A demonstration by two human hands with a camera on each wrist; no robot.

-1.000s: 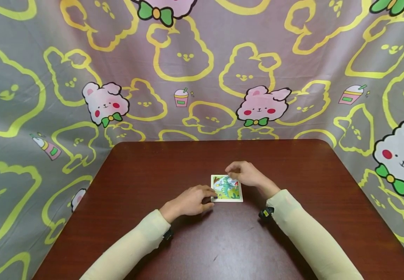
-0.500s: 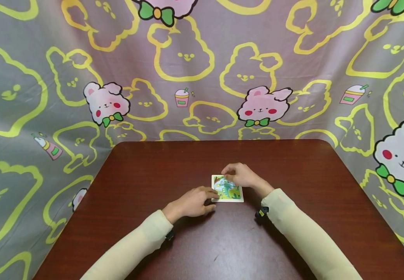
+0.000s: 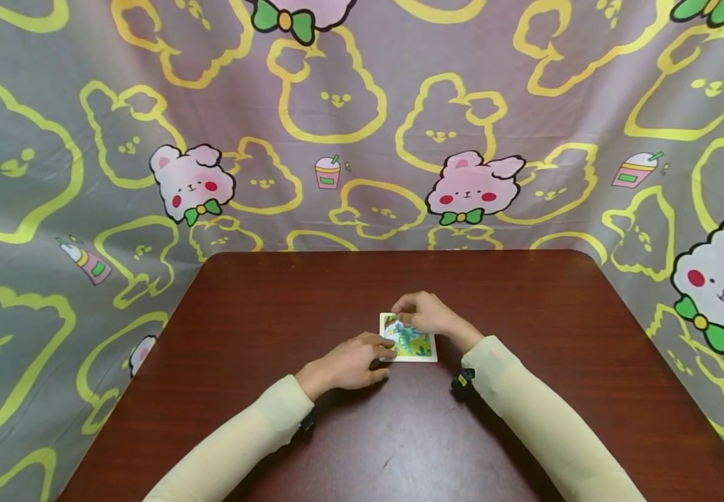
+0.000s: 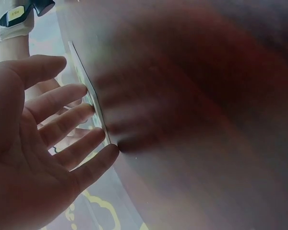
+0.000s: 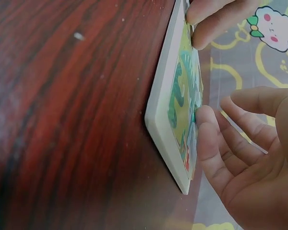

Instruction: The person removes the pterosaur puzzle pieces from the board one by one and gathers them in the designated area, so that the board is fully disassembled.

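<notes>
Under the left hand (image 3: 346, 361) and the right hand (image 3: 427, 314) spreads a dark red-brown table (image 3: 274, 293), its surface catching glare on their near side. Beyond both hands I see a grey-pink cloth (image 3: 387, 42) hanging, covered in yellow rabbit outlines (image 3: 335, 99). Straight past the left hand is a printed pink cup (image 3: 327, 174); past the right hand, a printed rabbit (image 3: 471, 185) with red cheeks. A larger rabbit print (image 3: 722, 279) shows well off to the right hand's right.

Bunny-print fabric (image 3: 371, 167) on three sides lol
Dark reddish wood-grain table (image 3: 293, 300), rounded far corners, soft glare (image 3: 409, 422) up front.
</notes>
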